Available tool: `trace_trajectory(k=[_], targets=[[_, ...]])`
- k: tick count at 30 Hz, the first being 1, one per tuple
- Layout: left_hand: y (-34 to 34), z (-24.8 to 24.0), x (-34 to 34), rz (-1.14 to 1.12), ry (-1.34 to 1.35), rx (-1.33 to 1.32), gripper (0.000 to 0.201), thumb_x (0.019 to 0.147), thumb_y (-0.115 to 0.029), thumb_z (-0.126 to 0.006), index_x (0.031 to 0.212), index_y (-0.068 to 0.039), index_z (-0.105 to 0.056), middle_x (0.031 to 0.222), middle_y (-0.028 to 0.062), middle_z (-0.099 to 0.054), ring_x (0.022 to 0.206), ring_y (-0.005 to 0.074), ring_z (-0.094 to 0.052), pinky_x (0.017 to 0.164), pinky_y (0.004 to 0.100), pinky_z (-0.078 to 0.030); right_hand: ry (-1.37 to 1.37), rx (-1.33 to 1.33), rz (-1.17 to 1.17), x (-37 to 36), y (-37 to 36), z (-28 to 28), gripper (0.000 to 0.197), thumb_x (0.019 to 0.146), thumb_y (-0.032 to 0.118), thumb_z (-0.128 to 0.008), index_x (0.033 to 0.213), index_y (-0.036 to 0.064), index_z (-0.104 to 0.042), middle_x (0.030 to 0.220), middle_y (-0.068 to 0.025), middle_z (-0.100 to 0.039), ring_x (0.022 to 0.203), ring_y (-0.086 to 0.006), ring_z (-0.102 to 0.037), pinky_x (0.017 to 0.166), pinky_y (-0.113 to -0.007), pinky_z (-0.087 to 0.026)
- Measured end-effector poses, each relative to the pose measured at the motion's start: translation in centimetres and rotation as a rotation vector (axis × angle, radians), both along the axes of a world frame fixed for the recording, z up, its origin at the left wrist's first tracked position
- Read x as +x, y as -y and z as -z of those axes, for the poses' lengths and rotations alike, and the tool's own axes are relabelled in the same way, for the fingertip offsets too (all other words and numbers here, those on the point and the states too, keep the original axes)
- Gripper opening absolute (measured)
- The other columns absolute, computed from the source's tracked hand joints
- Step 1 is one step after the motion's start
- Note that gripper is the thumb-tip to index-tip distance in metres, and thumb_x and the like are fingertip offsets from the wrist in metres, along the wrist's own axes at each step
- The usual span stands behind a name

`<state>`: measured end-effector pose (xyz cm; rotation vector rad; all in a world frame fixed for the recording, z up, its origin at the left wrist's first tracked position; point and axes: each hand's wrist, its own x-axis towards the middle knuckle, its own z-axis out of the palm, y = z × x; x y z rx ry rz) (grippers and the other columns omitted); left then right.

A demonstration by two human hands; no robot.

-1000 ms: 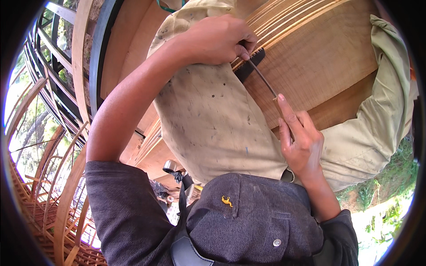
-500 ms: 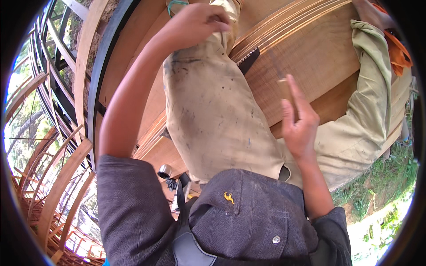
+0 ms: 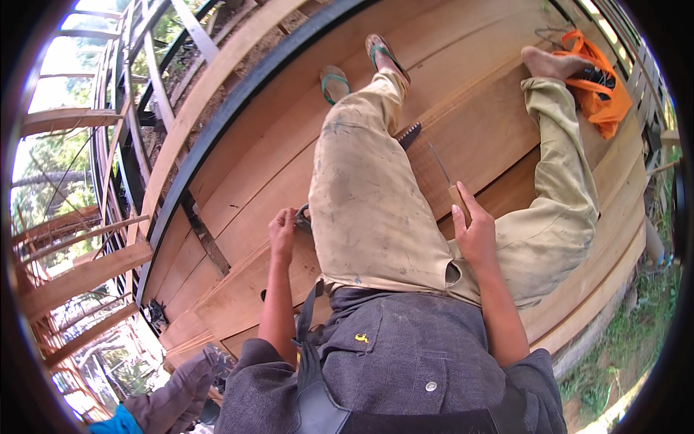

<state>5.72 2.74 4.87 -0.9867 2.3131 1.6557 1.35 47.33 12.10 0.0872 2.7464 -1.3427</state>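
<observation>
Your right hand is wrapped partly closed around the wooden handle of a file, with your index finger laid along it. The file's thin metal shaft points away from you, up and to the left, over the planks between your legs.

Your left hand is curled nearly closed on the outer side of your left thigh. Its fingers are right beside a dark curved piece; you may have hold of it, but I cannot tell. The toothed end of a dark saw sticks out on the inner side of that same leg, near the knee, flat over the planks and apart from the file. Your leg hides the rest of the saw.

Your left foot wears a green-strapped sandal, and another sandal lies just beside it. Your right leg bends out to the side, its bare foot next to an orange bag. At the lower left, another person's trouser leg shows.
</observation>
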Motion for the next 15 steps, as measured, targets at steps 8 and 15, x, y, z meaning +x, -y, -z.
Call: trace_trajectory(k=[8,15], targets=[[-2.6,1.5,-0.2,0.026,-0.168,-0.137,0.026,0.097,-0.024,-0.080,0.098,0.001,-0.073,0.086,0.0021,-0.072,0.079,0.0104,-0.062,0.073,0.0292,-0.051,0.057,-0.001,-0.013,1.2,-0.4,0.0,0.047,0.103,0.017,-0.064,0.149,0.0080,-0.061,0.135,-0.0262,-0.069,0.126,-0.0419,-0.067,0.106,-0.043,-0.053],[-3.3,1.6,-0.7,-0.021,-0.298,0.198,0.023,0.091,-0.015,-0.083,0.105,0.001,-0.074,0.095,0.0040,-0.075,0.084,0.0100,-0.064,0.074,0.0301,-0.055,0.009,0.017,-0.039,1.1,-0.2,0.3,0.047,0.103,0.019,-0.064,0.149,0.0086,-0.061,0.135,-0.0257,-0.069,0.125,-0.0428,-0.067,0.105,-0.044,-0.054]])
